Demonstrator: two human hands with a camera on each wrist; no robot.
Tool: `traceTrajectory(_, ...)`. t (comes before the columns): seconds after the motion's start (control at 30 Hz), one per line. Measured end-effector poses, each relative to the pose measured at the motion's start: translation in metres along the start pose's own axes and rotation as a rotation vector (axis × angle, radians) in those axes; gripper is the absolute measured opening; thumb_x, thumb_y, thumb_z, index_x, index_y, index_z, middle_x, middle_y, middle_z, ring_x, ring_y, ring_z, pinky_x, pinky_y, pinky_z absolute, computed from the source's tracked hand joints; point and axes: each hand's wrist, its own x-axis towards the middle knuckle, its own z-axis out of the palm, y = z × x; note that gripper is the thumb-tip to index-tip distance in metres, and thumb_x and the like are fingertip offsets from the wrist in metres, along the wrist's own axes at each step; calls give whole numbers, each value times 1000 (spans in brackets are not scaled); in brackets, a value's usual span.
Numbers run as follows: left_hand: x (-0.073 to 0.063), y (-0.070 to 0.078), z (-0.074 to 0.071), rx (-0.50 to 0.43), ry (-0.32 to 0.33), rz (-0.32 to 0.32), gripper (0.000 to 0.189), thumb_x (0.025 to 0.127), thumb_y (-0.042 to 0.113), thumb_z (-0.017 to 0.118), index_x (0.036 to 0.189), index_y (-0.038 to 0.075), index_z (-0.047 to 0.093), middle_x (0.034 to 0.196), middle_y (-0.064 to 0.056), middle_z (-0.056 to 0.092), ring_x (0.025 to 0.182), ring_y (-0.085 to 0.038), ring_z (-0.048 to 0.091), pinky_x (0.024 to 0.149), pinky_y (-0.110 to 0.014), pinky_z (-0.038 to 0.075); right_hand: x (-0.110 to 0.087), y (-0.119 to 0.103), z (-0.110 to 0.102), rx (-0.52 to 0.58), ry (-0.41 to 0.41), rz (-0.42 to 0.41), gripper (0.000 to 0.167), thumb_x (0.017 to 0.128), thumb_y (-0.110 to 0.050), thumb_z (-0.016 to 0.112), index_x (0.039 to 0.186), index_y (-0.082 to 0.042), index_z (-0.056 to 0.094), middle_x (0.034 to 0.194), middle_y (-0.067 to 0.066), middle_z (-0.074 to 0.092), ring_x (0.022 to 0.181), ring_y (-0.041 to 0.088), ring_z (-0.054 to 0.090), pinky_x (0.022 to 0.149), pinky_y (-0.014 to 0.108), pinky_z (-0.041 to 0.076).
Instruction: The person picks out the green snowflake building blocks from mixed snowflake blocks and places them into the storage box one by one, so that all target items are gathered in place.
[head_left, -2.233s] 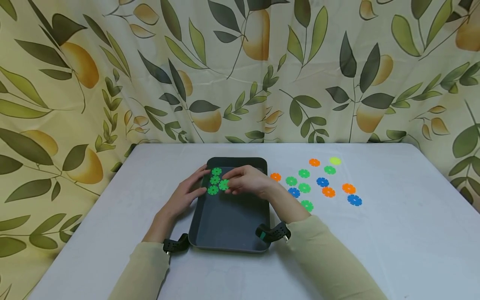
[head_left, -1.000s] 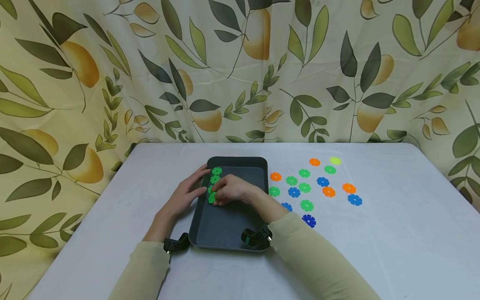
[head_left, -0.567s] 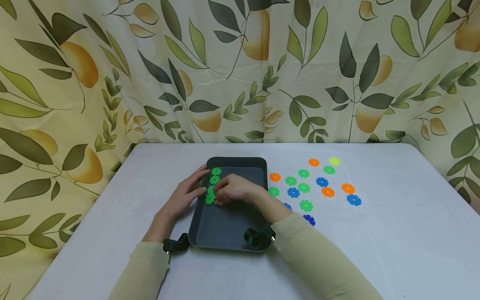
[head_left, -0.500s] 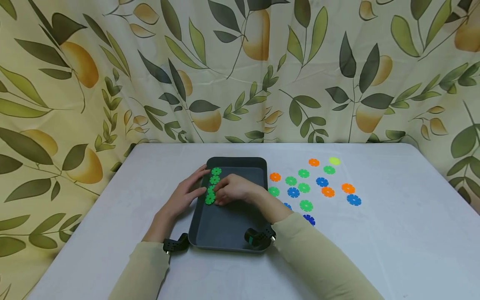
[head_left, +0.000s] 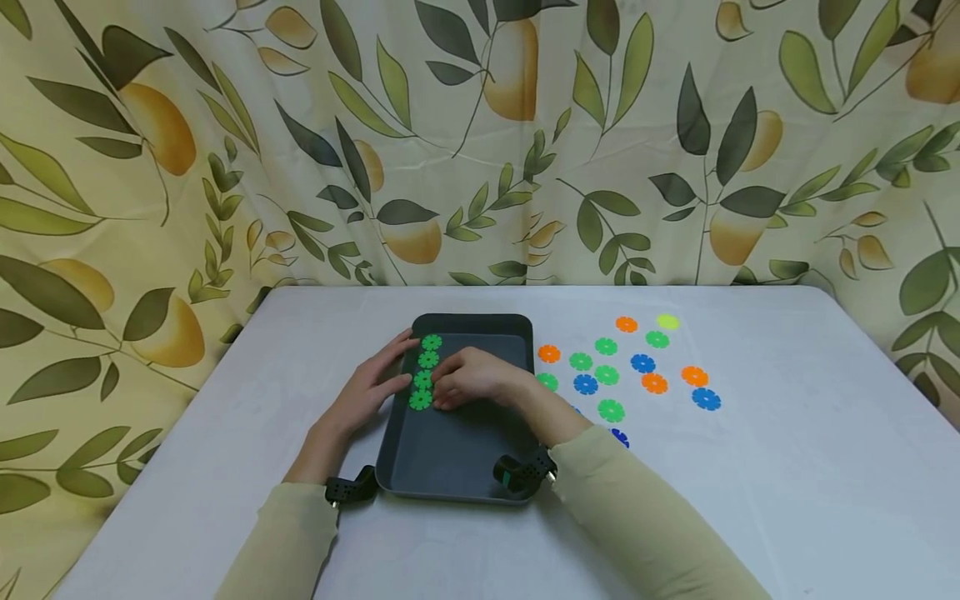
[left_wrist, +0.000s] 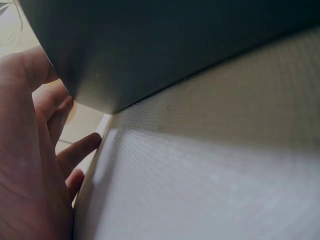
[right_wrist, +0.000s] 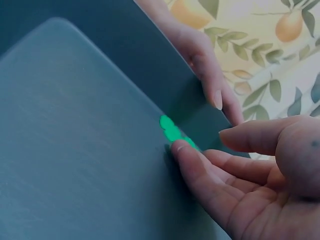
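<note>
A dark grey baking tray [head_left: 465, 454] lies on the white table. Along its left side, several green notched discs [head_left: 421, 400] form a line running front to back. My left hand [head_left: 363, 390] rests at the tray's left rim with fingers extended; the left wrist view has them against the tray's outer wall [left_wrist: 165, 50]. Over the tray, my right hand [head_left: 476, 379] is just right of the two nearest discs. In the right wrist view its thumb stands apart from the fingers, and one fingertip is close beside a green disc [right_wrist: 171, 131]. Nothing is visible between thumb and fingers.
Right of the tray, loose notched discs lie spread on the table: orange [head_left: 655, 383], blue [head_left: 706, 399], green [head_left: 611, 411] and one yellow [head_left: 667, 322]. My right forearm [head_left: 645, 508] partly covers a dark blue disc [head_left: 620, 437]. A patterned curtain [head_left: 480, 167] hangs behind.
My right hand brought a green disc from beside the line to its near end, let go and drew slightly right. The left hand has stayed at the rim.
</note>
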Motion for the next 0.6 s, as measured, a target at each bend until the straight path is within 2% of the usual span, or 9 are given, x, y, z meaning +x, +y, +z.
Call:
traceTrajectory(0.37,1,3,1,-2,8,-16,51,101,5,56,150,0,44,164,-12,28,151,-30,20,119,-57,14,-12,-1,-13,66,-7,-34,36,100,-2,58,133,15,55,106,22,71,94,28,72,86,36,57)
traceTrajectory(0.47,1,10,0,-15,10,-24,51,99,0,55,149,-5,43,163,-19,27,151,-35,19,118,-59,13,-18,-2,-17,84,-3,-48,38,101,-2,58,134,14,54,107,22,70,96,28,71,87,36,57)
traceTrajectory(0.6,-1,30,-3,-29,-2,-35,51,98,-3,55,147,-10,42,160,-26,27,149,-41,20,118,-59,14,-28,-4,-24,91,4,-85,40,101,-3,58,136,15,52,110,23,70,96,27,71,88,37,57)
